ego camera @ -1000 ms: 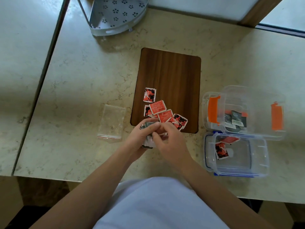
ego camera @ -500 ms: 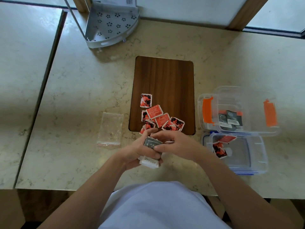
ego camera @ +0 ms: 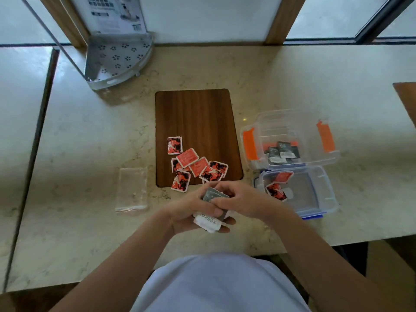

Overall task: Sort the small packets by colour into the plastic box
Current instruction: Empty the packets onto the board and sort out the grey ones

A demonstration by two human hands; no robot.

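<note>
My left hand (ego camera: 189, 213) holds a small stack of grey packets (ego camera: 210, 195) just in front of the wooden board (ego camera: 195, 122). My right hand (ego camera: 242, 200) pinches the top grey packet of that stack. Several red packets (ego camera: 194, 163) lie scattered on the board's near end. To the right stands the clear plastic box (ego camera: 292, 122) with orange clips, holding a few grey packets (ego camera: 282, 152). Its blue-edged lid or second tray (ego camera: 315, 194) lies nearer me with two red packets (ego camera: 276, 188) in it.
An empty clear zip bag (ego camera: 131, 191) lies left of the board. A grey perforated corner shelf (ego camera: 117, 57) stands at the back left against the window. The marble counter's front edge runs just below my hands. A gap between counters runs down the left.
My hands have drawn back from the red pile toward me, carrying the grey stack. The camera has tilted up, showing more of the window and shelf.
</note>
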